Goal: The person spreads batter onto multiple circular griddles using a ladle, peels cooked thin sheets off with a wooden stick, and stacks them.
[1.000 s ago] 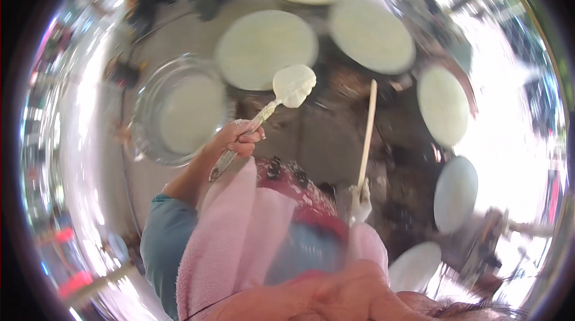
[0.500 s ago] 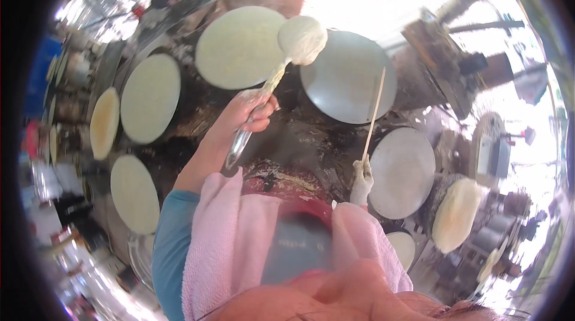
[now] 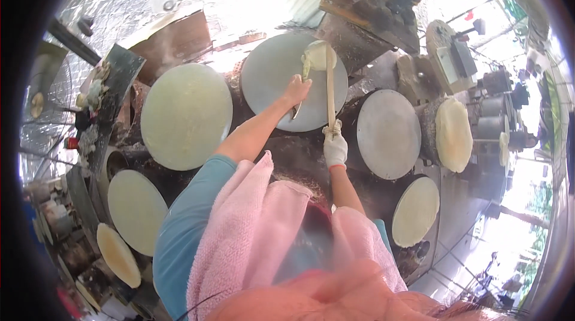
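My bare left hand [image 3: 296,89] is closed around the metal handle of a ladle [image 3: 306,71]. The ladle's bowl, coated with white batter [image 3: 315,57], is over the far part of a bare round griddle [image 3: 268,84]. In a white glove, my right hand [image 3: 335,146] grips a flat wooden stick [image 3: 330,90]. The stick points away from me across the griddle's right side, and its far end overlaps the ladle's bowl. Whether the two touch the griddle, I cannot tell.
Left of the griddle are pale batter rounds [image 3: 187,116] on other griddles, and a browned round [image 3: 118,255]. To the right stand another bare griddle [image 3: 389,134], a griddle with a pale round [image 3: 415,212] and a stack of flatbreads [image 3: 454,135]. A pink towel [image 3: 230,219] hangs over my chest.
My view has turned toward the right. The ladle has moved from the edge of a batter-covered griddle to over the bare one. My right hand has brought the stick up beside the ladle.
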The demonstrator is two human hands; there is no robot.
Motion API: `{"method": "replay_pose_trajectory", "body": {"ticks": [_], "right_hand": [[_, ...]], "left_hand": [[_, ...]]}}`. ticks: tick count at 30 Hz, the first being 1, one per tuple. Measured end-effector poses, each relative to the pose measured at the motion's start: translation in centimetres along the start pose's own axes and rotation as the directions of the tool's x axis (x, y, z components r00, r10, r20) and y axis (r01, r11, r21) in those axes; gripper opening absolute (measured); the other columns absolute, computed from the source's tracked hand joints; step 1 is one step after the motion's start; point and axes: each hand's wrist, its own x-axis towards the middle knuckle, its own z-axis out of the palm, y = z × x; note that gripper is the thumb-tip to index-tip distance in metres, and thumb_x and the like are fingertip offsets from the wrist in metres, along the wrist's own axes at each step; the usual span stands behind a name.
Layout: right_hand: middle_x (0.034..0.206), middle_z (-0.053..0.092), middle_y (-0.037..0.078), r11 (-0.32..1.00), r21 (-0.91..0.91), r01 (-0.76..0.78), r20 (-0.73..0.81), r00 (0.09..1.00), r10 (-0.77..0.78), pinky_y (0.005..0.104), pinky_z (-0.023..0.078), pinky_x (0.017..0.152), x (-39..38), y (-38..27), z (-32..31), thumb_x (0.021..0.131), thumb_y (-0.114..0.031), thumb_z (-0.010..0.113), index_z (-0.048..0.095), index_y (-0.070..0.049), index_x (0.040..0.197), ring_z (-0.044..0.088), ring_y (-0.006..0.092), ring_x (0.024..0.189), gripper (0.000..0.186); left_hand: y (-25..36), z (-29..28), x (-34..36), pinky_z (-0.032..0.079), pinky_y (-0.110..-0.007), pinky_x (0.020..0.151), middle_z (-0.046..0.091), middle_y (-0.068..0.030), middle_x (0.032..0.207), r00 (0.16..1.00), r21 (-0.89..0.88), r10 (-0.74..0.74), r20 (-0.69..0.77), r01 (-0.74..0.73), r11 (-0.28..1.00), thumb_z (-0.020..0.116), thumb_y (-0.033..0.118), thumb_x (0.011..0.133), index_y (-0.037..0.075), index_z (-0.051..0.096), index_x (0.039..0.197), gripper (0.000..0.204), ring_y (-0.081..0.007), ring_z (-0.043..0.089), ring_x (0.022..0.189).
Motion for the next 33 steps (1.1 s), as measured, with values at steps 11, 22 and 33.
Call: {"method": "replay_pose_trajectory", "body": {"ticks": [11, 22, 33], "right_hand": [[0.075, 0.065, 0.003, 0.743, 0.666, 0.061, -0.018, 0.998, -0.066, 0.0258, 0.047, 0.068, 5.2, -1.0, 3.5, 0.085, -0.028, 0.062, 0.063, -0.006, 0.107, 0.060, 0.0122, 0.071, 0.031], [0.094, 0.066, 0.003, 0.662, 0.746, 0.077, 0.138, 0.954, -0.266, 0.0202, 0.046, 0.080, 6.4, -1.6, -1.3, 0.088, -0.012, 0.061, 0.055, 0.004, 0.121, 0.059, 0.0071, 0.089, 0.037], [0.089, 0.067, 0.002, 0.689, 0.706, 0.162, 0.207, 0.884, -0.419, 0.0223, 0.047, 0.077, 12.3, 0.8, -2.1, 0.089, -0.017, 0.060, 0.059, -0.003, 0.119, 0.058, 0.0062, 0.080, 0.033]], "left_hand": [[0.7, -9.0, -4.4, 0.048, -0.040, 0.053, 0.060, -0.0162, 0.068, 0.676, 0.454, 0.660, -0.328, -0.500, 0.738, 0.056, 0.016, 0.088, 0.003, 0.047, 0.123, 0.038, -0.0304, 0.060, 0.056], [-4.2, -16.2, -17.2, 0.048, -0.039, 0.078, 0.057, -0.0229, 0.109, 0.599, 0.955, 0.799, -0.056, -0.201, 0.217, 0.061, 0.008, 0.082, 0.008, 0.061, 0.106, 0.024, -0.0308, 0.058, 0.091], [-8.8, -14.5, -23.5, 0.024, -0.025, 0.031, 0.041, 0.0001, 0.049, 0.732, 0.688, 0.437, -0.523, 0.061, 0.723, 0.050, 0.019, 0.093, 0.000, 0.054, 0.087, 0.020, -0.0077, 0.031, 0.033]]}}
